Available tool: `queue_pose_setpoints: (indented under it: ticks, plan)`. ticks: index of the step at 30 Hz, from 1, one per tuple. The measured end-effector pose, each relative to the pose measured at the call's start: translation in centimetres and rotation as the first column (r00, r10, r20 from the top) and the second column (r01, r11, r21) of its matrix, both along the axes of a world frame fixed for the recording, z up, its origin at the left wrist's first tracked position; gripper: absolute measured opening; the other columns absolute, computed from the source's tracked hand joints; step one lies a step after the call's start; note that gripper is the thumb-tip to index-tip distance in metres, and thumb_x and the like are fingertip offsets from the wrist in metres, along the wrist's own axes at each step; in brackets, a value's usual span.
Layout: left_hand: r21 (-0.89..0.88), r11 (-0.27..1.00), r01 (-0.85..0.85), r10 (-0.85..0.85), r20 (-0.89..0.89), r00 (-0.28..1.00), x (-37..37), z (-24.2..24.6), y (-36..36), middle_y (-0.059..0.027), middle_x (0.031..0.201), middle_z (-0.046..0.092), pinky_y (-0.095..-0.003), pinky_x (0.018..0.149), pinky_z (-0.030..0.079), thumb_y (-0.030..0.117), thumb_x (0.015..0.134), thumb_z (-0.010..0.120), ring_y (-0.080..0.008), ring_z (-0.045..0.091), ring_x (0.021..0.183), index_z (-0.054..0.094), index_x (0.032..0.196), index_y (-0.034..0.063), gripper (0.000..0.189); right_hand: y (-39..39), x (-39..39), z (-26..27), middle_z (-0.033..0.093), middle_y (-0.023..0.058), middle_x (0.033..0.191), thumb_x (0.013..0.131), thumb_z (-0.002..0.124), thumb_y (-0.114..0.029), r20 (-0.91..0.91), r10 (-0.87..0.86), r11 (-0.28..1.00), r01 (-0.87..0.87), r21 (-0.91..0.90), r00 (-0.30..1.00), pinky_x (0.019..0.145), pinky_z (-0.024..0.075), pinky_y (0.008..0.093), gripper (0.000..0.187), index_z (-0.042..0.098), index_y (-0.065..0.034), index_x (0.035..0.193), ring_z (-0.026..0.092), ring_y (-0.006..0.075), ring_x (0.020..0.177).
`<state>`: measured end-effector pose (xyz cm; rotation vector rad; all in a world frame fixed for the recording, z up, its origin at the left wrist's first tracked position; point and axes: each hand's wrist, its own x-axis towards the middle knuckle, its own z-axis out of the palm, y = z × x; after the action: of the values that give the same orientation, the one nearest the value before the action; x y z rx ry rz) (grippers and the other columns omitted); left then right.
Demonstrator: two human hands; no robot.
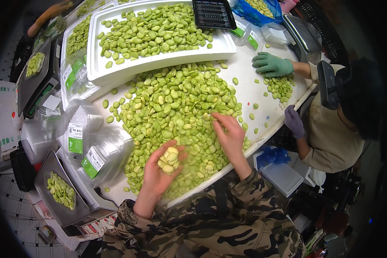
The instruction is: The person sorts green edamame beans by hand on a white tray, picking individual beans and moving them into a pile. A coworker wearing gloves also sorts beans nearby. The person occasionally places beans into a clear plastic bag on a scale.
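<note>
My left hand (159, 164) is turned palm up, fingers curled around several pale yellow-green shelled broad beans (169, 160). Below and around it spreads a large heap of green broad beans (177, 96) on the white tabletop (245, 90). My right hand (229, 133) reaches over the right part of the heap, thumb and forefinger close together. Right at those fingertips lies a pale bean (207, 116); whether they grip it I cannot tell.
A white foam box (161, 61) of beans stands behind the heap, with a black plastic tray (214, 14) on its corner. Stacked clear plastic tubs (111, 151) and a scale (63, 193) bearing beans are at left. A co-worker's green-gloved hand (272, 64) covers a small bean pile.
</note>
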<state>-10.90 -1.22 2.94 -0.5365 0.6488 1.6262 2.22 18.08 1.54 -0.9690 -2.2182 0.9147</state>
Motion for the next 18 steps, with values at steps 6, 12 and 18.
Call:
queue_pose_setpoints:
  ticks: [6,12,18]
  plan:
    - [0.118,0.987,0.109,-0.106,-0.027,0.994,1.0,-0.6,1.3,-0.0119,0.119,0.066,-0.0376,0.081,0.052,0.032,0.100,0.044,-0.0263,0.064,0.106,0.058,0.127,0.0096,0.038,-3.6,-0.3,3.8,0.073,0.0057,0.099,0.085,0.072,-0.014,-0.171,0.401,0.912,-0.409,-0.014,0.900,0.074,0.0535,0.0304,0.021,0.075,-0.0111,0.106,0.067,0.0205,0.089]
    - [0.067,0.986,0.154,-0.152,-0.031,0.988,0.6,-1.1,0.0,-0.0122,0.111,0.068,-0.0430,0.082,0.053,0.035,0.099,0.047,-0.0267,0.066,0.095,0.062,0.110,0.0112,0.031,1.8,-2.2,1.0,0.071,0.0077,0.098,0.084,0.073,-0.011,0.023,0.111,0.990,-0.112,0.081,0.994,0.071,0.0539,0.0300,0.019,0.074,-0.0093,0.103,0.067,0.0203,0.083]
    - [0.131,0.988,0.081,-0.081,-0.006,0.997,0.0,-1.1,-1.1,-0.0126,0.111,0.068,-0.0477,0.080,0.054,0.034,0.099,0.048,-0.0293,0.066,0.094,0.062,0.107,0.0105,0.029,5.4,-5.3,-2.1,0.069,0.0086,0.092,0.084,0.070,-0.007,0.121,0.117,0.934,-0.151,0.325,0.986,0.069,0.0541,0.0336,0.016,0.071,-0.0061,0.099,0.066,0.0273,0.083]
